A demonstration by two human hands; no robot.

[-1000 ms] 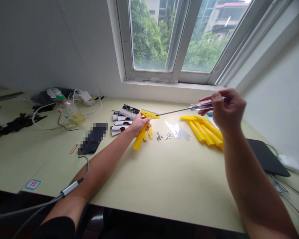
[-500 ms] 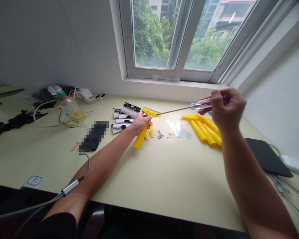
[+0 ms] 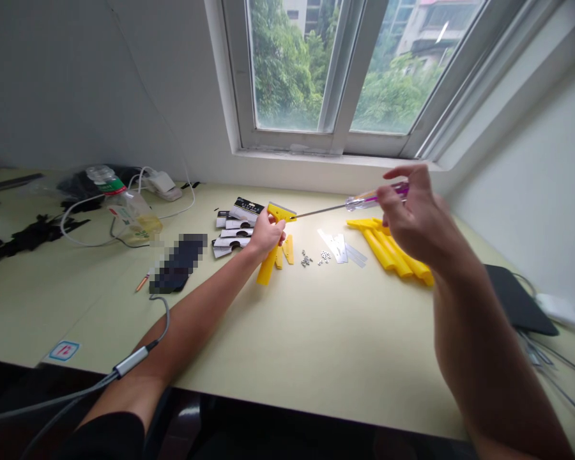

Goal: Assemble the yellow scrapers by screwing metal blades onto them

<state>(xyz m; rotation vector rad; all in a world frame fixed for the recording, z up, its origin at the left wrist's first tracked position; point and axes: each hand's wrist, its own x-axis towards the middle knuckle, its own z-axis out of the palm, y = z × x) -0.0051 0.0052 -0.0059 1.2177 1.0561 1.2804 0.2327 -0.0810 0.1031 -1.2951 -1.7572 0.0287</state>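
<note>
My left hand (image 3: 267, 235) is wrapped around a yellow scraper (image 3: 267, 271), its wide head up with a thin metal blade along the top edge. In my right hand (image 3: 414, 214) is a screwdriver (image 3: 357, 202) with a clear and purple handle, pinched near the handle's end with the index finger lifted. The long shaft points left, and its tip meets the right side of the scraper head. Two small yellow plates (image 3: 289, 249) lie just behind the scraper handle. Small screws (image 3: 306, 259) and nuts (image 3: 324, 257) are scattered to the right of them.
Metal blades (image 3: 338, 248) lie beyond the nuts, left of several yellow scraper handles (image 3: 381, 249). Black-and-white packages (image 3: 234, 233) sit behind my left hand. Leftward are a phone (image 3: 179, 262), a bottle (image 3: 134, 207) and cables. A dark flat device (image 3: 517, 297) rests at right.
My right hand has turned and its index finger has lifted from the screwdriver handle. Scraper and screwdriver have shifted slightly left in view, with the tip still at the scraper head.
</note>
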